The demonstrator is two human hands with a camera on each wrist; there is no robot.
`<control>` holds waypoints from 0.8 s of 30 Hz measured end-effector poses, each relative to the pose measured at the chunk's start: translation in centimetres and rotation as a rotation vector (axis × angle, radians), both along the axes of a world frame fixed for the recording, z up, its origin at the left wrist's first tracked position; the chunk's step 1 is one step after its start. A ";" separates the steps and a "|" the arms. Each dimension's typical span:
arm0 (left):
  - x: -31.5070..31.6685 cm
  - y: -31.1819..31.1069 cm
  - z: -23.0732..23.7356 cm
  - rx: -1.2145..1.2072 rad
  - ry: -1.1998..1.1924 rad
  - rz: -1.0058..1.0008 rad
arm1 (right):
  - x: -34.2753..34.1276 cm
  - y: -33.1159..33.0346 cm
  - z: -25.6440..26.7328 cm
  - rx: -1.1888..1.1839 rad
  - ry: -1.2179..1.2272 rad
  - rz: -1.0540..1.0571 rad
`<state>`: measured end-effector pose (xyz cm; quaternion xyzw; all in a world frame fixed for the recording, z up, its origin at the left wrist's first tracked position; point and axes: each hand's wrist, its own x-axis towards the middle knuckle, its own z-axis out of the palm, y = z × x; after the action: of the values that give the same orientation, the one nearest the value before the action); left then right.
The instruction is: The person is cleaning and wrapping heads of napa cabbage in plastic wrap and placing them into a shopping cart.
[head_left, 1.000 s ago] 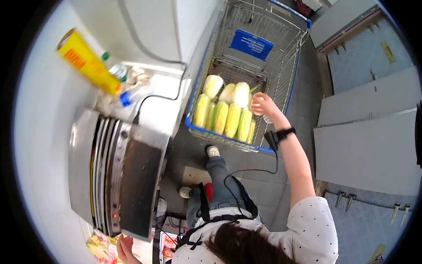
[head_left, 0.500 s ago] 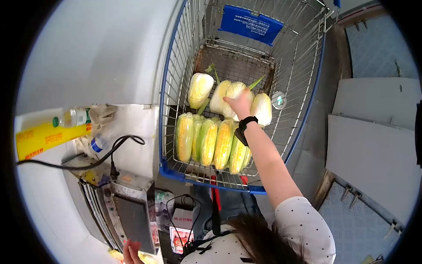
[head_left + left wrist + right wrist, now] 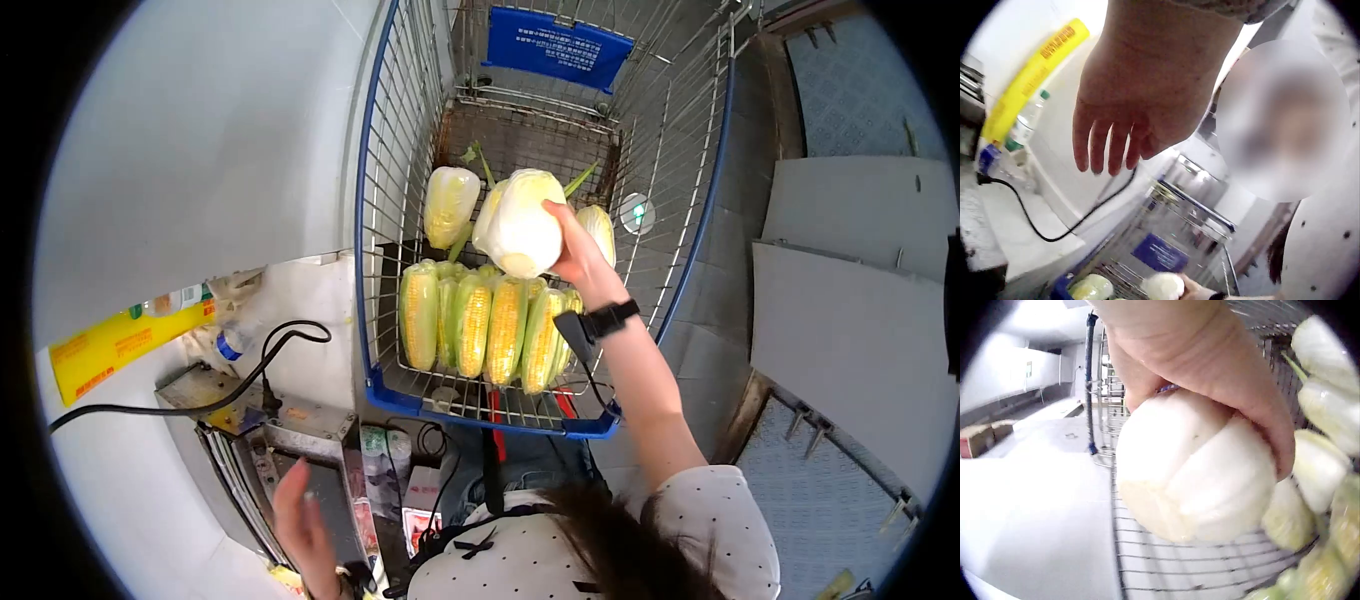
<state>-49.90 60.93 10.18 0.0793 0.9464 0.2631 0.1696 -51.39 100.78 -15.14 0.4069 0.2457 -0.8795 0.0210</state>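
Observation:
My right hand [image 3: 578,248] grips a pale napa cabbage [image 3: 527,225] over the shopping cart [image 3: 372,290]. Close up in the right wrist view, the thumb and fingers curl round the cabbage [image 3: 1194,472], its cut white base showing. Under and beside it lie other napa cabbages, one at the left [image 3: 452,203] and one partly behind my hand [image 3: 597,228]. A row of wrapped corn cobs [image 3: 472,325] fills the cart's near end. My left hand [image 3: 305,525] is over the metal machine [image 3: 330,490], fingers loosely extended and holding nothing; the left wrist view shows its straight fingers [image 3: 1099,147].
Left of the cart is a white ledge [image 3: 310,310] with a black cable [image 3: 190,408], a yellow box [image 3: 120,350] and plastic bottles. White cabinets [image 3: 850,320] line the right side. A blue sign [image 3: 557,47] hangs on the cart's far end.
My right hand has taken hold of a napa cabbage in the cart and raised it. The left hand has moved up over the machine. The head view has come closer to the cart.

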 end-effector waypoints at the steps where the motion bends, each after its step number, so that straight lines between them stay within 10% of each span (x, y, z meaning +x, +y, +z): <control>1: -0.6 1.4 -0.5 -0.029 0.076 -0.230 | 0.6 -0.7 1.8 -0.144 0.091 -0.041; 9: 0.6 13.3 -3.4 0.029 0.556 -0.945 | 4.9 -9.0 15.3 -0.208 0.417 -0.245; 24: 6.4 13.5 -5.2 0.383 0.296 -0.753 | 9.1 -12.3 19.3 0.322 0.579 -0.515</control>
<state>-43.49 74.43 4.97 0.4849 0.8000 0.3393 0.0986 -42.30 88.45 4.19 0.1894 0.2661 -0.8844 -0.3335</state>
